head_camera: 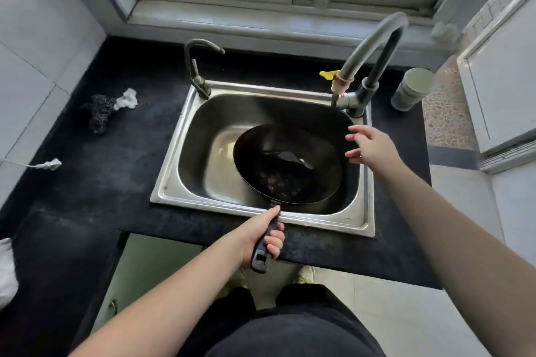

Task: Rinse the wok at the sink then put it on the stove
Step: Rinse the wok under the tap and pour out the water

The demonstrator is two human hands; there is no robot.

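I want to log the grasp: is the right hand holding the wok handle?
No, the left hand grips the wok handle; the right hand hovers open, apart.

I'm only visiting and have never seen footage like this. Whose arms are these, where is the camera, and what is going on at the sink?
There is no machine here: a person wears a wide-angle camera on the head, so you look down along their own two arms. The left hand grips the handle of a dark wok that sits in the steel sink. The right hand hovers open over the sink's right side, holding nothing, below the tall tap. No water can be seen running. On the black counter lie a dark scrubber with a white scrap, and a pale cup stands at the right.
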